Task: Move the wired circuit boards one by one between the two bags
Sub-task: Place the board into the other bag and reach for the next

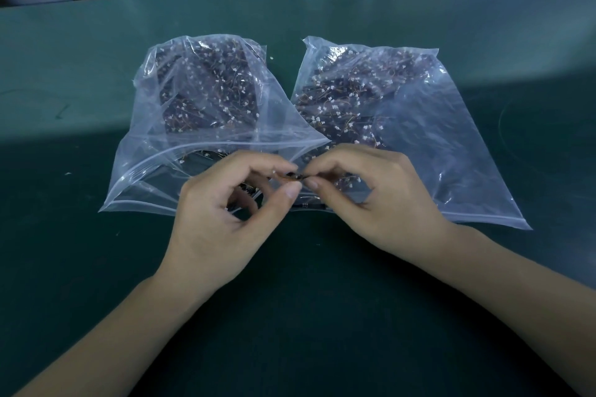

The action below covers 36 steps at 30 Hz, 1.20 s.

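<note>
Head view: one wired circuit board (pixel 292 176) pinched between both hands, above the gap between the two bag mouths.

Left hand (pixel 225 209) and right hand (pixel 364 190) each pinch an end of the small board between thumb and forefinger, near frame centre. Left bag (pixel 154 126) lies at 10 o'clock from the board, mouth gaping toward the person. Right bag (pixel 451 145) lies at 2 o'clock, mouth edge low on the worktop (pixel 96 267). Which bag is the destination cannot be told. Recommended procedure: transfer the board to one hand only, check that no wire snags a neighbouring board, then lower it well inside the receiving mouth before releasing.
</note>
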Each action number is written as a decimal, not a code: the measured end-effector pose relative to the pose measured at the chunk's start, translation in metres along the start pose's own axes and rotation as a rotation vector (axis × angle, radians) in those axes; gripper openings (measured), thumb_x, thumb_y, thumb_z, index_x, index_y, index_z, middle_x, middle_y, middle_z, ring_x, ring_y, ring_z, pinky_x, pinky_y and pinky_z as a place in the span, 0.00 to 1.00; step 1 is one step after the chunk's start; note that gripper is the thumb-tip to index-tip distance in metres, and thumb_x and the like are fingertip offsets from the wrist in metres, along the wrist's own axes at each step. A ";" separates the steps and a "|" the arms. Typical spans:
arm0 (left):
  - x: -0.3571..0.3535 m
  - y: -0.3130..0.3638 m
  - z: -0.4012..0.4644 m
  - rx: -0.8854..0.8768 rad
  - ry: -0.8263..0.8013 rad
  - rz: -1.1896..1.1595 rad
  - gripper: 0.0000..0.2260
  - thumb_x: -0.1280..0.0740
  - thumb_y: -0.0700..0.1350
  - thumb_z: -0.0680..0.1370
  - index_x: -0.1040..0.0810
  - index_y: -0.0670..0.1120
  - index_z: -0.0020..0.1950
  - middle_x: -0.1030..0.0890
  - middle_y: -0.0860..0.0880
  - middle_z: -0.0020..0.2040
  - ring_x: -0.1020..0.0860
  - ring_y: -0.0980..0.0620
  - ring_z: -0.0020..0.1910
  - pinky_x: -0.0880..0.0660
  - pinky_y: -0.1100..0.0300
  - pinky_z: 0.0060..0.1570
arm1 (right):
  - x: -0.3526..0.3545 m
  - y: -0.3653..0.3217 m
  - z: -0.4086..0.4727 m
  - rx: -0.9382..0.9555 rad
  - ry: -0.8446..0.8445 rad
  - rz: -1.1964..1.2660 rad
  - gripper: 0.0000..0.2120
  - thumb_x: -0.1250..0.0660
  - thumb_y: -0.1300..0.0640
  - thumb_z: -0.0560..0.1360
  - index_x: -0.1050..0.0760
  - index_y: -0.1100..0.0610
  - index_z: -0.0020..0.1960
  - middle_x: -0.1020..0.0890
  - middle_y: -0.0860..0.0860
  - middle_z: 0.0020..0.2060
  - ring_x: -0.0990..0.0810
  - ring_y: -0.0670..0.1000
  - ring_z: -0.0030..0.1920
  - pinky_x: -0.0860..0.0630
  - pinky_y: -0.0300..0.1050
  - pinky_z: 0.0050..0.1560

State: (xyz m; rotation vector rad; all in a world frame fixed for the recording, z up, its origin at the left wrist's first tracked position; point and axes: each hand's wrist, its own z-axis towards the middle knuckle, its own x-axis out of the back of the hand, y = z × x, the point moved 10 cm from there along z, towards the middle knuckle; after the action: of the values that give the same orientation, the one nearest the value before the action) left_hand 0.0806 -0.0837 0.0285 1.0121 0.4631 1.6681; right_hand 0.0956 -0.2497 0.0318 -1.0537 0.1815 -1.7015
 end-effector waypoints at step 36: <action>0.005 0.012 0.001 -0.159 0.031 0.336 0.05 0.27 0.42 0.81 0.14 0.44 0.46 0.18 0.54 0.43 0.19 0.52 0.41 0.24 0.56 0.36 | -0.004 0.003 0.001 -0.065 -0.026 0.125 0.04 0.28 0.60 0.81 0.16 0.59 0.49 0.16 0.46 0.43 0.18 0.51 0.44 0.22 0.45 0.46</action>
State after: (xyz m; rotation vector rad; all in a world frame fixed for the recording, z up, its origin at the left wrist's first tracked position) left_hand 0.0742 -0.0833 0.0401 0.9859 0.1813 1.9871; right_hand 0.0983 -0.2469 0.0282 -1.0897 0.2821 -1.5783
